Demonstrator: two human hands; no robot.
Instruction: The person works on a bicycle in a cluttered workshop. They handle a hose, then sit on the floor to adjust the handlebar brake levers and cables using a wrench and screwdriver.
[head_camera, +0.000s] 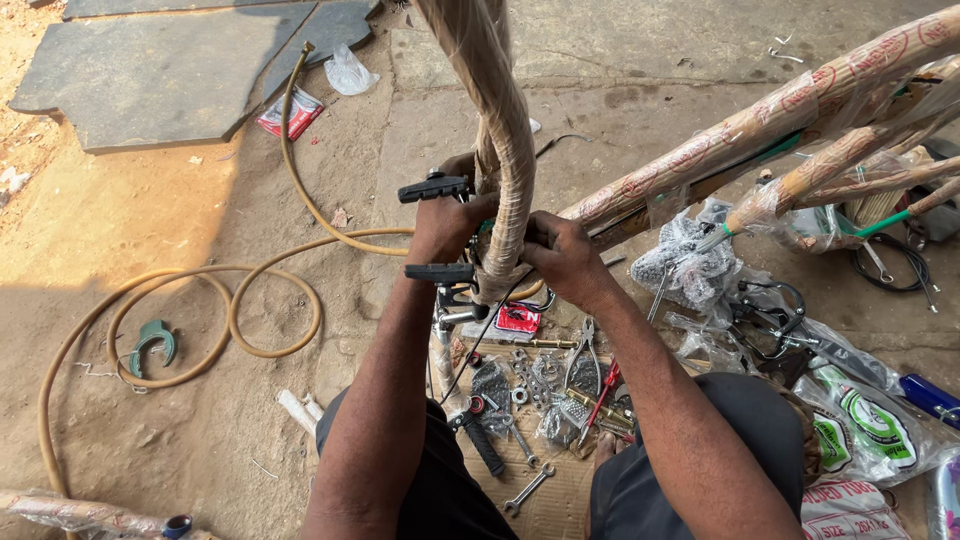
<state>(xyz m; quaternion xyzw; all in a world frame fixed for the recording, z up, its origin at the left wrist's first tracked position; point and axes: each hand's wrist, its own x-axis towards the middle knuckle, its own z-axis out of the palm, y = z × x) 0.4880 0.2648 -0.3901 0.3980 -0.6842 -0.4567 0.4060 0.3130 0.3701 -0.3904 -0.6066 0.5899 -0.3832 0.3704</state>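
Note:
A bicycle frame tube wrapped in brown paper and clear plastic (505, 130) rises in front of me. My left hand (447, 222) grips a brake assembly on it, with two black brake pads (433, 187) sticking out to the left. My right hand (562, 255) holds the wrapped tube from the right side, fingers closed around it. A thin black cable (478, 335) hangs down from where my hands meet. More wrapped frame tubes (780, 120) run off to the upper right.
Spanners, pliers (584, 362), a red screwdriver and small parts lie on cardboard (560, 500) between my knees. A tan hose (200, 320) loops over the dirt at left beside a green clip (150, 342). Bagged parts (690, 265) and packaged items (860, 430) lie at right.

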